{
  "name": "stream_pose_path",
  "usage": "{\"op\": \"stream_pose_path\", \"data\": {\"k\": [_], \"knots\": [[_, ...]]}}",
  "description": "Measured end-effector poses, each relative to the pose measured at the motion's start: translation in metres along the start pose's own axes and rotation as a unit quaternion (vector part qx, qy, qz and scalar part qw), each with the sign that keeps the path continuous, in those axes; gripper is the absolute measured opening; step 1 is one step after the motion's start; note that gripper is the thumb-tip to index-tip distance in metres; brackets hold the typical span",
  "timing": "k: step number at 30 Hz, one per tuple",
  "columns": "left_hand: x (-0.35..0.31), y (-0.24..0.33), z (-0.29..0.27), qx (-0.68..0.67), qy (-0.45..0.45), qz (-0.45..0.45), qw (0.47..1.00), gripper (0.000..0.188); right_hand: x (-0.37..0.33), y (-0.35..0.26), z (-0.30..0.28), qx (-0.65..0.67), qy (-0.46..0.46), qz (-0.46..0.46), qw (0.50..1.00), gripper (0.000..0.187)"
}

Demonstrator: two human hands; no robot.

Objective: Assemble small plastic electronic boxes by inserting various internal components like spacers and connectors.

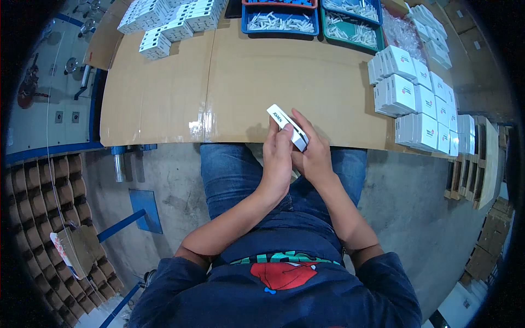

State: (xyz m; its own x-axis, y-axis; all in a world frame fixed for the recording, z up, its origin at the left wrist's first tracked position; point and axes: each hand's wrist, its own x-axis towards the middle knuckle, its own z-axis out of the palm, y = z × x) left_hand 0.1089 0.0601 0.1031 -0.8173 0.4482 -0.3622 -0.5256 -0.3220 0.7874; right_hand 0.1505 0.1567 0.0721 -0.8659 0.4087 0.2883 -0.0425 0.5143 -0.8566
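Close to the table's front edge, above my lap, both hands grip a small white box (278, 115) with dark print on one face and a dark slit along its side. My left hand (277, 158) is closed around its left side, with the thumb lying on the printed face. On the other side my right hand (315, 156) has its fingers wrapped along the edge near the slit. The box is held tilted, its upper end pointing away to the left. My palms hide part of its underside.
Stacked white boxes (426, 112) line the table's right edge. More white blocks (175, 24) with dark spots stand far left. Blue trays (281, 34) and a green tray (350, 46) of small white parts sit at the back, beside clear plastic bags (403, 33). Cardboard (164, 93) covers the tabletop.
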Motion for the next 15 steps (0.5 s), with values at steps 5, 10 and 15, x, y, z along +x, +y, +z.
{"op": "stream_pose_path", "data": {"k": [5,10,15], "knots": [[0.001,-0.005,-0.001,-0.001,-0.011,-0.001,1.0,0.041,0.0,0.002,-0.006,0.008,-0.057,0.053,0.997,0.067],[-0.001,-0.003,0.006,0.013,-0.014,0.007,1.0,0.06,0.002,0.0,-0.015,0.055,-0.065,0.09,0.992,0.067],[-0.003,-0.003,0.007,0.071,-0.021,0.039,0.996,0.077,0.002,0.003,-0.012,0.096,-0.058,0.105,0.988,0.068]]}}
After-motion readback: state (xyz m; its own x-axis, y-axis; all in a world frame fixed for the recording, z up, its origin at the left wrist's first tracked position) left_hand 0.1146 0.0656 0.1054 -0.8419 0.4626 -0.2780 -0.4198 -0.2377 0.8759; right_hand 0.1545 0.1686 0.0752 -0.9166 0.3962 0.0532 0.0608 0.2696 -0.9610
